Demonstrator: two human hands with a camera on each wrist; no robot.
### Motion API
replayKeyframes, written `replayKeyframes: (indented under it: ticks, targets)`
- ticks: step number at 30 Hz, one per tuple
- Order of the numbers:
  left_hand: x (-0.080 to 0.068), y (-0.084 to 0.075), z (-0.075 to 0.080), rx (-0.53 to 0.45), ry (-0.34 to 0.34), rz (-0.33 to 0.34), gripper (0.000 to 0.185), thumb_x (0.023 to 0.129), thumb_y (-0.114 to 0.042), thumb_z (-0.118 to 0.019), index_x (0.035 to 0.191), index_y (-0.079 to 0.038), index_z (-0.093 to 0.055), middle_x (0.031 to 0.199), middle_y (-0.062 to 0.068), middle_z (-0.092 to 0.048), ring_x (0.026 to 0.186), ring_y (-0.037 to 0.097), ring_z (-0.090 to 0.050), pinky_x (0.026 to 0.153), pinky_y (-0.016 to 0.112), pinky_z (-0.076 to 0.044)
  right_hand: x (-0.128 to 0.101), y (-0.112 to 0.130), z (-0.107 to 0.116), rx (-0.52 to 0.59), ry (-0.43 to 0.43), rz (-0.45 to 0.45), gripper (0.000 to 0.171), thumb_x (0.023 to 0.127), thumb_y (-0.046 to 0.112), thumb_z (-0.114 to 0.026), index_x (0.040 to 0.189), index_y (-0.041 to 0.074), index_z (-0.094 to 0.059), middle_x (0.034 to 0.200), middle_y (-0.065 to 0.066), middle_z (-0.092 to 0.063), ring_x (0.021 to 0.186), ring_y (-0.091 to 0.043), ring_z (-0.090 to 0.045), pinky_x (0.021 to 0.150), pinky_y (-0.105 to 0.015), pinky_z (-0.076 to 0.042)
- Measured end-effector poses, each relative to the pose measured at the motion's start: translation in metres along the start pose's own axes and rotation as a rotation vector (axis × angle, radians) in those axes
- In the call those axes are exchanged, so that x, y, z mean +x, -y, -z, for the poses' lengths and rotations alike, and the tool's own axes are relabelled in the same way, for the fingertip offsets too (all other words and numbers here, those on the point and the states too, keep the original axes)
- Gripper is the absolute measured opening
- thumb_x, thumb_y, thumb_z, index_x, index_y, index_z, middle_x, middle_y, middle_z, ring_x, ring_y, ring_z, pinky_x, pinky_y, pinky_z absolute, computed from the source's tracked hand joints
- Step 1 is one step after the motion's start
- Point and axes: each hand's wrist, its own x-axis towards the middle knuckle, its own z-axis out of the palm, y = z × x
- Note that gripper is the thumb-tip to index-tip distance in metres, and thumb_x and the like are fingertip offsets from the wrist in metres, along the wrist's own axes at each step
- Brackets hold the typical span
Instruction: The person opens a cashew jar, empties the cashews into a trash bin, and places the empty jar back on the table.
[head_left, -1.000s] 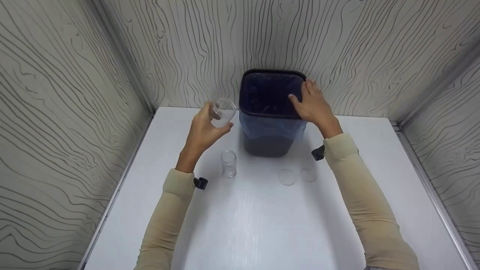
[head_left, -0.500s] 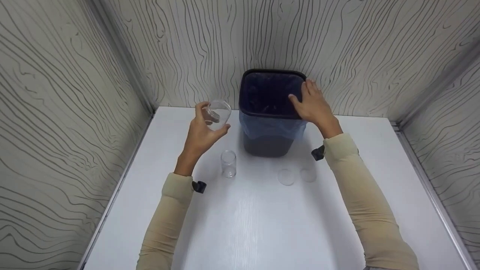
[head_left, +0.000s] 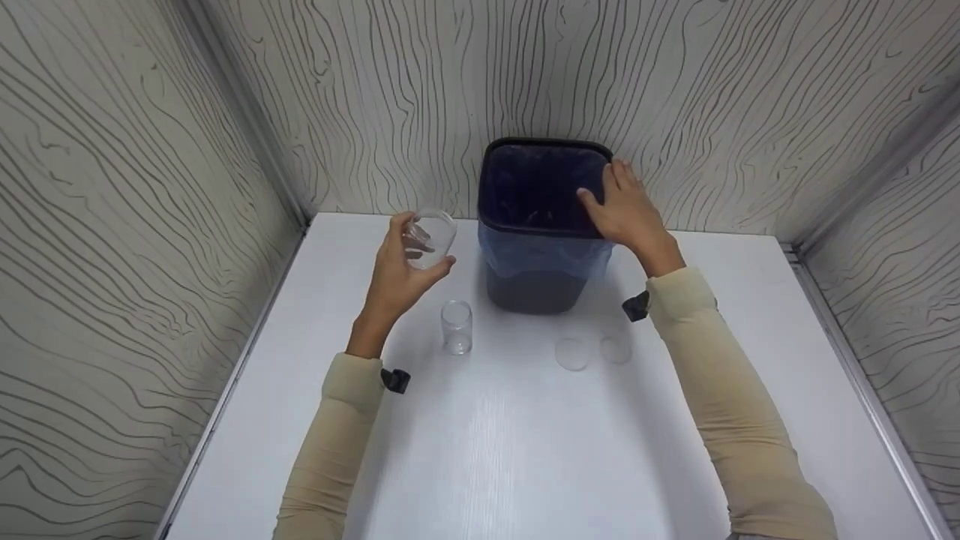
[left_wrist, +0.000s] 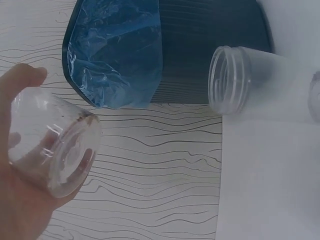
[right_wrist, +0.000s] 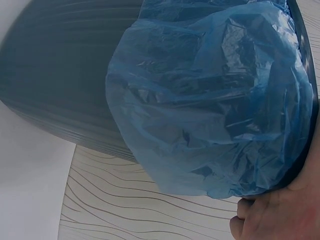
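My left hand [head_left: 401, 270] holds a clear plastic jar [head_left: 431, 238] around its side, thumb and fingers spread over it, just left of the bin. In the left wrist view that jar [left_wrist: 55, 145] is tilted with its base toward the camera, and a dark speck of residue shows near the base edge. A second clear jar [head_left: 457, 328], with a threaded neck, stands upright on the table in front. At the trash bin [head_left: 536, 289], my right hand [head_left: 626, 210] grips the right rim, thumb on the inner side and fingers over the outside.
A blue bag [right_wrist: 210, 100] lines the bin and folds down over its rim. Two clear round discs [head_left: 573, 354] lie flat on the white table [head_left: 480, 450], in front of the bin. Wood-patterned panels [head_left: 420, 97] stand behind and at both sides.
My left hand has moved left and slightly toward me with the jar, away from the bin, and the jar's tilt has shifted. The right hand has stayed on the rim.
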Motion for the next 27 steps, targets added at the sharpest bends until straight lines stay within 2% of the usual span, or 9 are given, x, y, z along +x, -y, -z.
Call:
replayKeyframes:
  ticks: [10,18,27]
  targets:
    - [-0.007,0.007,0.002,0.029,-0.052,0.025,0.080,0.084,-0.023,-0.089,0.148,-0.010,-0.043,0.136,0.018,-0.064,0.122,0.034,-0.068,0.101,0.047,-0.058,0.001,0.000,0.000,-0.003,-0.016,0.004,0.085,0.113,0.055,-0.027,0.167,-0.007,-0.004,0.177,-0.027,0.007,0.166,-0.043,0.006,0.133,-0.058,-0.001]
    - [-0.013,0.013,0.002,0.053,-0.047,0.047,0.077,0.085,-0.024,-0.088,0.145,-0.008,-0.042,0.126,0.013,-0.068,0.120,0.031,-0.068,0.105,0.048,-0.055,0.001,0.000,0.000,0.010,-0.017,-0.002,0.086,0.113,0.055,-0.028,0.167,-0.007,-0.004,0.177,-0.025,0.008,0.166,-0.042,0.007,0.133,-0.057,0.001]
    - [-0.021,0.021,0.000,0.060,-0.048,0.076,0.079,0.085,-0.022,-0.087,0.147,-0.005,-0.041,0.130,0.013,-0.064,0.122,0.031,-0.065,0.106,0.051,-0.054,0.000,-0.001,0.000,-0.007,-0.005,0.013,0.084,0.114,0.053,-0.027,0.167,-0.008,-0.003,0.177,-0.028,0.007,0.165,-0.045,0.006,0.133,-0.057,0.000]
